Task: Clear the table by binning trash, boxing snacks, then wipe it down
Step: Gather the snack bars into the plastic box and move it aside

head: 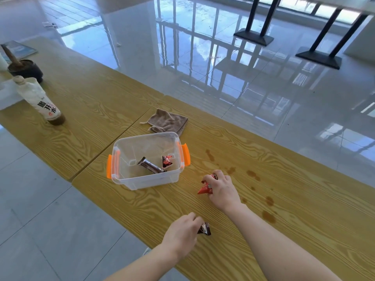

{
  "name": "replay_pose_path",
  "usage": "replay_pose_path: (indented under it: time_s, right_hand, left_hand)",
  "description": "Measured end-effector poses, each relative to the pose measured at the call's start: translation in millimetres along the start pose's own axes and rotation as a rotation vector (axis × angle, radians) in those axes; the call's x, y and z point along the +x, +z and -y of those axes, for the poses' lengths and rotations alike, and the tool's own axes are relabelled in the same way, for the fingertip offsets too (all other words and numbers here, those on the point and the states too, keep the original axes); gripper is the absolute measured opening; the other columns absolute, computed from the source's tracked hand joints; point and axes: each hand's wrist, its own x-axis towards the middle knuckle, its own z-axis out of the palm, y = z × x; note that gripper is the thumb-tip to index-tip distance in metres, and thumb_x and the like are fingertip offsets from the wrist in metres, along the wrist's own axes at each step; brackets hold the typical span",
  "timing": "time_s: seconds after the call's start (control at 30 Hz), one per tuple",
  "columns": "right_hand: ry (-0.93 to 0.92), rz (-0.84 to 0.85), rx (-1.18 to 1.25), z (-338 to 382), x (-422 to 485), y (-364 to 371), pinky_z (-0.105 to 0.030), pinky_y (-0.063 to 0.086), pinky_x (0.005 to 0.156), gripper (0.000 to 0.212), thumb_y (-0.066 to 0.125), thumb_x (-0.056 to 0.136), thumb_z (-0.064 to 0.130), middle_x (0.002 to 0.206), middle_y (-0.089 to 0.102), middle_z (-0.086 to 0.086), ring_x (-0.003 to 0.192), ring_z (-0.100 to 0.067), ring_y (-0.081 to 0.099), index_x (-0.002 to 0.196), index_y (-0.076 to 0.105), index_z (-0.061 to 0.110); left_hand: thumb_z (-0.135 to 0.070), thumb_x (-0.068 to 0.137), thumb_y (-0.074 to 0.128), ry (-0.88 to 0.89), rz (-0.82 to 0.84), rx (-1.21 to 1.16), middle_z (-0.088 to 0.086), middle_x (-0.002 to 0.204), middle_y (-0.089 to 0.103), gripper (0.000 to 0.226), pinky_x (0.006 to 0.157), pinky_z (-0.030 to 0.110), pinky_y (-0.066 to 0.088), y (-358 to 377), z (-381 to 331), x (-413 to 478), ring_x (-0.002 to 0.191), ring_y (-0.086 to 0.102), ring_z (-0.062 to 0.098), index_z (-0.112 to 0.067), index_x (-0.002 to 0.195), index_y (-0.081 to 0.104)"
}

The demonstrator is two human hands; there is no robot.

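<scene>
On the table (284, 199) our right hand (222, 188) grips a red snack packet (205, 189); our left hand (180, 234) pinches a dark wrapped snack (205, 229) beside its fingertips.

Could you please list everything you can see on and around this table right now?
table: one, yellow wood-grain, runs across the view
clear box: one, clear with orange latches, lidless, mid-table
brown bar: one, dark brown, inside the box
red packet: one, red, inside the box beside the bar
cloth: one, grey-brown, behind the box
bottle: one, white label, brown dregs, far left
dark bowl: one, black, stick in it, behind the bottle
stains: several, brown, right of the box
red snack: one, red, in the right hand
dark snack: one, dark brown, at the left hand's fingertips
left hand: pinches the dark snack
right hand: grips the red snack
</scene>
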Motion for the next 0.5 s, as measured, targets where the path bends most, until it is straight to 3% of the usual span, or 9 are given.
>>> replay_pose_path:
  time_s: [0.5]
  right_hand:
    - [-0.059, -0.231, 0.070, 15.2, 8.8, -59.2, -0.038, 0.049, 0.089, 0.048, 0.071, 0.084, 0.018, 0.139, 0.042, 0.001, 0.113, -0.031, 0.048, 0.127, 0.057, 0.036]
  left_hand:
    - [0.000, 0.086, 0.048, 0.013, -0.313, -0.098, 0.004, 0.102, 0.057, 0.041, 0.079, 0.041, 0.046, -84.1, 3.9, 13.5, 0.095, 0.055, 0.026, -0.018, 0.122, 0.058]
